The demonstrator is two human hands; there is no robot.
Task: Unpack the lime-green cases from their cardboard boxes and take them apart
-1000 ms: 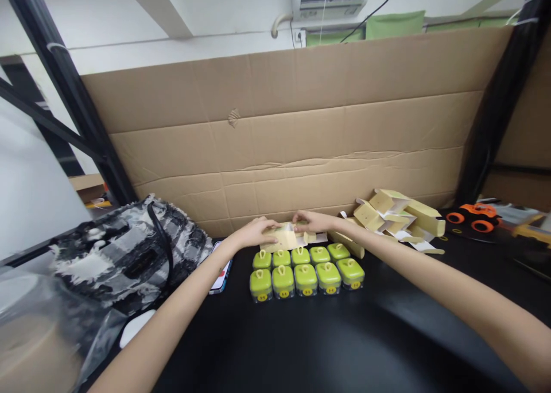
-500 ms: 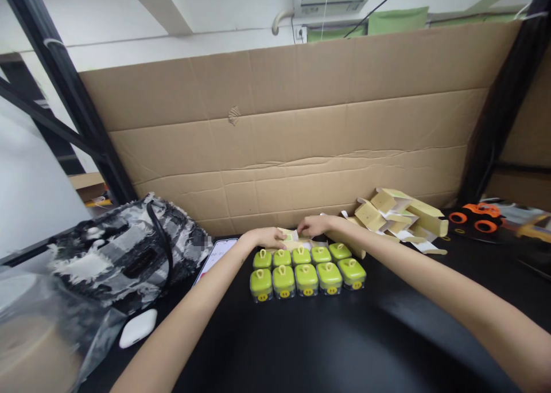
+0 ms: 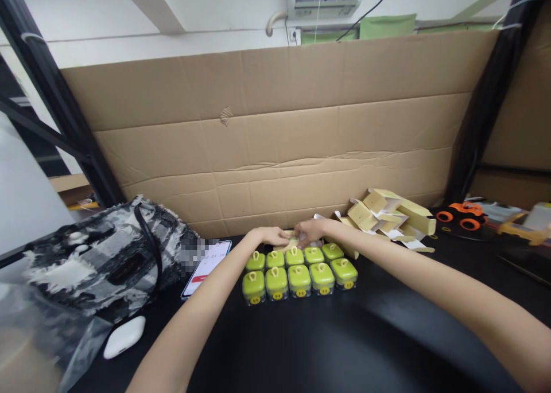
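Behind two rows of small containers with green lids (image 3: pixel 299 275), my hands come close together over a small pale-yellow paper carton (image 3: pixel 287 243). My left hand (image 3: pixel 272 236) grips the carton's left side with its fingers bent. On the right side, my right hand (image 3: pixel 309 230) pinches the same carton, its fingertips partly hidden. The green lids have small loop handles, and the front row's clear bases carry round yellow labels. The lids in the back row partly cover the carton.
Several opened yellow cartons (image 3: pixel 387 215) lie piled at the right, beside an orange toy car (image 3: pixel 462 215). To the left are a phone (image 3: pixel 209 267), a frayed black-and-grey bag (image 3: pixel 116 258) and a white case (image 3: pixel 124 337). A cardboard sheet (image 3: pixel 275 135) stands behind everything.
My hands have drawn closer together over the carton, the right one lower and nearer to it. The whole view has shifted slightly, and more of the phone shows.
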